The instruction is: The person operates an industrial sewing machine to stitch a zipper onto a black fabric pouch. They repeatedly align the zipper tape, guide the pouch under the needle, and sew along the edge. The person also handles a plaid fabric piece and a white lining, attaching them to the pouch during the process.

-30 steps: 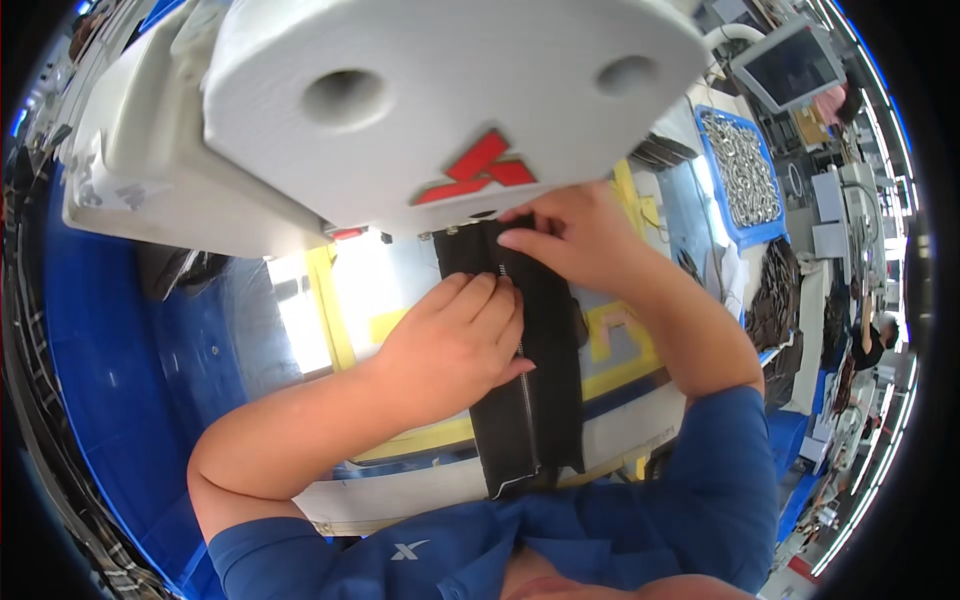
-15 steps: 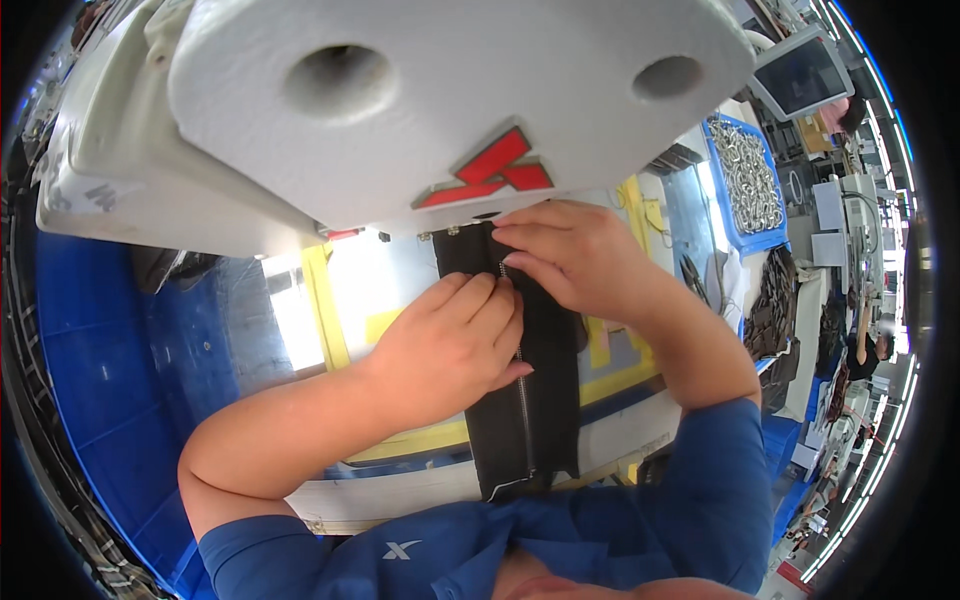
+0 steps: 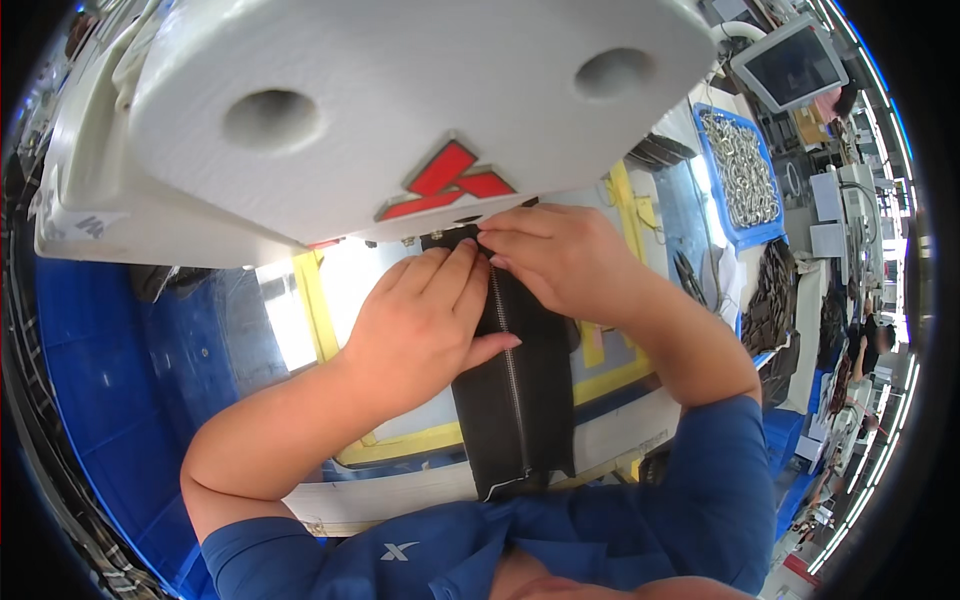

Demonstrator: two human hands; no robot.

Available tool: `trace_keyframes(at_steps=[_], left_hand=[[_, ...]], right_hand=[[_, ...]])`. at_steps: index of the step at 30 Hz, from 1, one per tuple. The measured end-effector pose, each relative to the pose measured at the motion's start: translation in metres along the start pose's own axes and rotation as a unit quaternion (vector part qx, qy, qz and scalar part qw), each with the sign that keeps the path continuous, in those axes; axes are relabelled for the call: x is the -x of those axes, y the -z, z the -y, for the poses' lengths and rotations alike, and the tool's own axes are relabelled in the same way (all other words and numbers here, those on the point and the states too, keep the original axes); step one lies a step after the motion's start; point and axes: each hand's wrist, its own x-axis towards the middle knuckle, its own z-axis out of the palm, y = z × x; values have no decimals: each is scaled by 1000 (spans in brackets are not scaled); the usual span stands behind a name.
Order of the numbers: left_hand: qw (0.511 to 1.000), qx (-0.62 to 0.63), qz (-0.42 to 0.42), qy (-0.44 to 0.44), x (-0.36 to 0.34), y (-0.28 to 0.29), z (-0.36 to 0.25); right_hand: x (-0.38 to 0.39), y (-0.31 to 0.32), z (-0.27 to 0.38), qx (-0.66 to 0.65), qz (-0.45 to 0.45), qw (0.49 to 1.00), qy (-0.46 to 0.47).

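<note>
Under the front of a white sewing machine (image 3: pixel 400 100), a long strip of black fabric (image 3: pixel 545 380) lay lengthwise toward the person, its far end beneath the machine head and its near end by the blue shirt (image 3: pixel 420 550). Down the strip ran a metal zipper (image 3: pixel 514 390), its teeth exposed for most of the length below the fingers.

The person's left hand (image 3: pixel 425 310) rested palm down on the left part of the fabric. Its 4 fingers were slightly bent and lay side by side, tips toward the machine, while the thumb stood well apart from them, its tip at the zipper. The right hand (image 3: pixel 575 255) came in from the other side, fingers bent and pointing left, with its fingertips and thumb close together at the far part of the zipper, near the left fingertips. Whether it pinched the cloth or only pressed on it could not be told.

Yellow tape (image 3: pixel 318 305) marked the pale work surface on both sides of the strip. A blue bin (image 3: pixel 95 400) stood at the left. Off to the right were a blue tray (image 3: pixel 745 236) filled with small silvery metal pieces (image 3: pixel 740 170), a dark hand tool (image 3: pixel 688 275), a heap of dark pieces (image 3: pixel 768 305) and a monitor (image 3: pixel 790 62). Farther off, at the right rim, 1 other person in dark clothing (image 3: pixel 880 342) was visible.
</note>
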Motion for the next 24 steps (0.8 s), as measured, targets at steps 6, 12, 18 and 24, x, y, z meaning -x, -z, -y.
trace_keyframes(at_steps=[6,12,18,24], left_hand=[[998,-58,39,-4,-3,5,0],[995,-66,78,9,-6,14,-1],[993,-79,87,20,-9,15,-4],[986,-118,98,69,-5,24,2]], right_hand=[[5,-3,-1,30,8,999,20],[5,13,-5,7,80,997,16],[4,20,0,8,100,995,1],[-26,15,14,-23,112,993,-37]])
